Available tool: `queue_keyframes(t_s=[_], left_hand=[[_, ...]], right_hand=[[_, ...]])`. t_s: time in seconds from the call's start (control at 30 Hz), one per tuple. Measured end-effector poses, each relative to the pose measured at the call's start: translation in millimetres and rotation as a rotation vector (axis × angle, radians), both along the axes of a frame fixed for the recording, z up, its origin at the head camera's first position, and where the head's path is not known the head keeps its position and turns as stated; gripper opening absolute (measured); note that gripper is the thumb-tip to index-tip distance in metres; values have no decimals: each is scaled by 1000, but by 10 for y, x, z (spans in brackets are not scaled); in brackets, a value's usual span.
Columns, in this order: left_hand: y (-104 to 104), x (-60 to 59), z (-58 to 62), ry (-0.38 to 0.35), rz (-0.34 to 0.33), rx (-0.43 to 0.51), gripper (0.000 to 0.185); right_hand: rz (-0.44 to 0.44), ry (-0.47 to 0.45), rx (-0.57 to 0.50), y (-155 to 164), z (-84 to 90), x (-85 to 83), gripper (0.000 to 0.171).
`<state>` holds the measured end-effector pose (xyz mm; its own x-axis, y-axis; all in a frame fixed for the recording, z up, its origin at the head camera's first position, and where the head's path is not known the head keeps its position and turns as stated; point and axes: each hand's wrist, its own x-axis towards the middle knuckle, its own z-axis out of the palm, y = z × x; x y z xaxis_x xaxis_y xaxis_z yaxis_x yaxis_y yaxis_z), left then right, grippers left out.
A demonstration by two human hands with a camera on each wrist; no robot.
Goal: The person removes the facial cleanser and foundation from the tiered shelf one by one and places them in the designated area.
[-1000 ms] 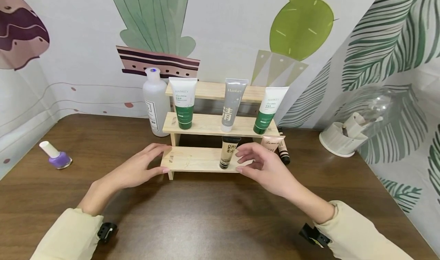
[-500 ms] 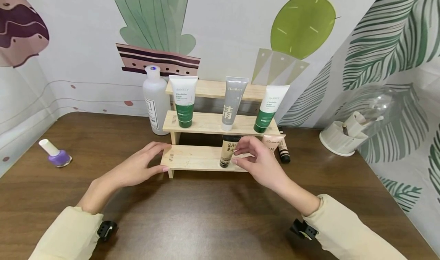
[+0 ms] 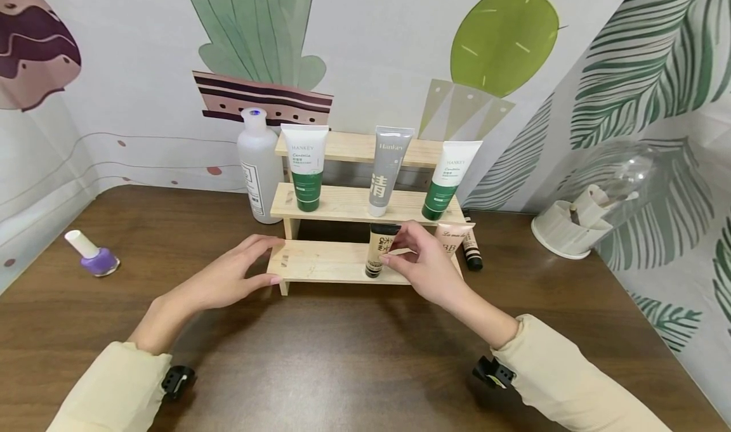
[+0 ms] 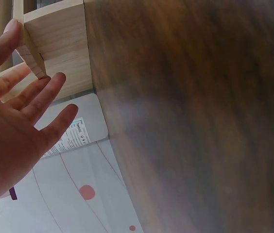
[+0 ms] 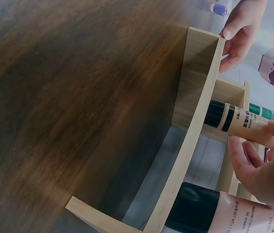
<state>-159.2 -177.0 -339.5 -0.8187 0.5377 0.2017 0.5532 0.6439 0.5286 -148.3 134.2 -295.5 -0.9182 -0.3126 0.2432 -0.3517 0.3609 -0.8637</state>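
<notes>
In the head view, the 3-tier shelf of pale wood (image 3: 325, 264) stands on the brown wooden counter (image 3: 320, 356), and the slim beige tube with black ends (image 3: 375, 252) stands on its lowest board, right of the middle. The right hand (image 3: 429, 265) has its grip closed to a pinch on this tube, with the thumb on the front. The left hand (image 3: 231, 278) touches the left end of the same board, its grip widely open. The pale pink tube (image 3: 454, 238) is to the right of the right hand. In the left wrist view, the thumb lies at the board's end and the other fingers are spread; the white plastic bottle (image 4: 81, 138) shows beyond them. In the right wrist view, the beige tube's black cap is down on the board, between thumb and finger the upper body.
</notes>
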Motion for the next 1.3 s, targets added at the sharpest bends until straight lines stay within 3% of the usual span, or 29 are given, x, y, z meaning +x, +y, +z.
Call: queue_keyframes(t_s=[0.4,0.73,1.3], left_hand=[[-3,1,-1,-2,-1,4,52],[-5,8,-6,1,3,5,52],[6,4,6,4,-2,-5,52]], right_hand=[[23,30,31,1,-28,-23,25],[36,58,46,20,-36,4,33],[193,57,89,274,56,160,32]])
